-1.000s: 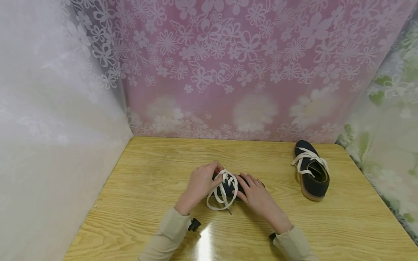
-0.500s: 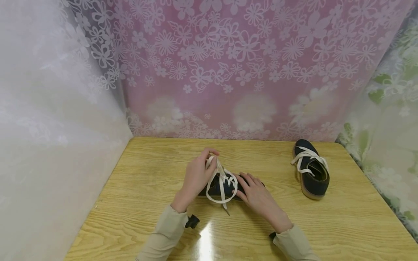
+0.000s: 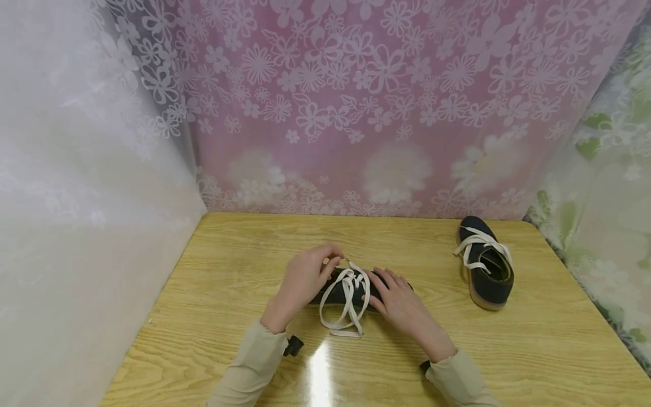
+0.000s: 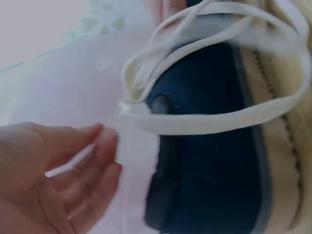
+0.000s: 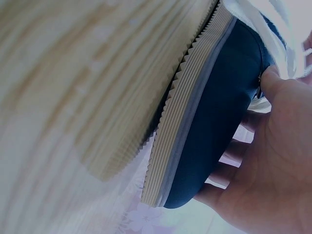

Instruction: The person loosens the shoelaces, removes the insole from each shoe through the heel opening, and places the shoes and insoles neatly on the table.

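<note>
A dark navy shoe [image 3: 335, 294] with a pale ridged sole lies sideways on the table, toe to the right. My left hand [image 3: 302, 280] is above its opening, thumb and index finger pinching the tip of the white shoelace [image 3: 351, 297]. In the left wrist view, the fingertips [image 4: 107, 136] meet beside a lace loop. Lace loops hang over the shoe's near side, and one loose end lies on the table in front. My right hand [image 3: 404, 311] grips the toe part, its thumb by the laces and its fingers over the far side, partly hidden.
A second navy shoe [image 3: 490, 291] with white laces stands at the right of the wooden table [image 3: 229, 260]. Floral curtains [image 3: 356, 113] enclose the back and sides. A black wrist device [image 3: 293, 346] shows at the left cuff.
My left hand lifted the lace upward, then came down and slightly left, letting loops drop. One lace end now lies in front of the shoe. My right hand stays in place.
</note>
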`<state>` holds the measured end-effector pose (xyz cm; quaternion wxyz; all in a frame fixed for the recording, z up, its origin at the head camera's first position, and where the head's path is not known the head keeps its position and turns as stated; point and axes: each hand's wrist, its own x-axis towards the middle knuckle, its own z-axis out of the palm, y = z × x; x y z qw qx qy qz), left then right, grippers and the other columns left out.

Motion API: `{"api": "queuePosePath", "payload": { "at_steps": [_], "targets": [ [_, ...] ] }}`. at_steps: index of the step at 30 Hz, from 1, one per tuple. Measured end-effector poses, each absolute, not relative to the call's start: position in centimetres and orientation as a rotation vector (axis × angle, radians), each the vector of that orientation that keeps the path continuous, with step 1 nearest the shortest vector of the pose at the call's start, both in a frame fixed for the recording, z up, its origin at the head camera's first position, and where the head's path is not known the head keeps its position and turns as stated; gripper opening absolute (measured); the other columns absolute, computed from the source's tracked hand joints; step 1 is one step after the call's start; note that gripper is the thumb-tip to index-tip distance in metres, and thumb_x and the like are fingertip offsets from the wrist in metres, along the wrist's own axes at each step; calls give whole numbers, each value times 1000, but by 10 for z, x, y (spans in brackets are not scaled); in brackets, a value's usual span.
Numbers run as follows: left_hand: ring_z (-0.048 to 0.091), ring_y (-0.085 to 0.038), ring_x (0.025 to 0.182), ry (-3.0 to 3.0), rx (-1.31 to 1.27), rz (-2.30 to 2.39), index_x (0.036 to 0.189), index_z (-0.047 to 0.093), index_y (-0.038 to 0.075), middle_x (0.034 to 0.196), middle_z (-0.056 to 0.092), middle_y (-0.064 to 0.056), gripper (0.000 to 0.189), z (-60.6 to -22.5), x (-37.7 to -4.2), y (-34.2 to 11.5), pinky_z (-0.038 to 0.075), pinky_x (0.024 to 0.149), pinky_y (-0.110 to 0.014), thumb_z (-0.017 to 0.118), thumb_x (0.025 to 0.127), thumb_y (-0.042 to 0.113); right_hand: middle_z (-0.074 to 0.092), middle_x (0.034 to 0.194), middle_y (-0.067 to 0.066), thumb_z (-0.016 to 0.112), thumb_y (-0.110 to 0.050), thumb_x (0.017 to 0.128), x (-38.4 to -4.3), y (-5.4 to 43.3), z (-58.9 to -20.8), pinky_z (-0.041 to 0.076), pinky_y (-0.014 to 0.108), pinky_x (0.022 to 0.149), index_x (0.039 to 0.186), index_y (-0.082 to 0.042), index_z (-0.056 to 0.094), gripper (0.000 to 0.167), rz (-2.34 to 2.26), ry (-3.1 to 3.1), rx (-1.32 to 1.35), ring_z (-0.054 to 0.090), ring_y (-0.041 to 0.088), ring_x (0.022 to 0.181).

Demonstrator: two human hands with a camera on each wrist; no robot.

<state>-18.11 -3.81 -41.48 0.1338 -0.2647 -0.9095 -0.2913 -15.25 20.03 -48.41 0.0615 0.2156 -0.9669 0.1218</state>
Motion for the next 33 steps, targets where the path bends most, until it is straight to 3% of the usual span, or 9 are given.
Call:
{"api": "queuePosePath", "payload": {
  "at_steps": [7,11,14,19,28,33],
  "targets": [
    [60,-9,68,-2804,-790,-668,101,74,19,96,66,2,22,-427,-181,-36,46,57,-22,72,94,40,47,150,21,57,-43,103,-152,200,-482,34,62,112,153,-10,46,61,370,-2938,653,43,46,139],
    [65,-11,71,-2718,-760,-709,107,70,16,100,69,0,14,-431,-185,-34,47,55,-23,72,96,24,47,150,21,56,-43,103,-152,199,-481,34,62,112,153,-10,46,61,376,-2938,652,43,46,139],
    [69,-13,77,-2668,-811,-705,109,67,17,113,67,-2,14,-433,-186,-34,49,56,-24,73,96,17,47,150,21,57,-42,103,-151,200,-481,35,62,112,153,-10,45,60,373,-2935,659,43,46,139],
    [67,-16,92,-2705,-993,-683,107,73,22,123,63,-1,13,-434,-184,-35,55,69,-29,74,95,25,47,151,21,57,-40,104,-150,201,-482,35,62,112,154,-10,43,60,366,-2928,671,43,46,138],
    [60,-21,121,-2711,-1064,-642,113,73,24,131,62,-1,46,-436,-180,-32,52,98,-42,83,78,51,47,149,22,57,-38,104,-150,200,-482,36,62,111,153,-8,44,59,346,-2913,689,44,46,137],
    [53,-22,129,-2684,-1127,-577,104,75,27,135,60,2,25,-441,-178,-27,44,107,-50,79,86,44,47,149,23,58,-38,104,-150,200,-481,36,62,111,153,-7,44,60,354,-2915,689,45,46,137]
  ]
}}
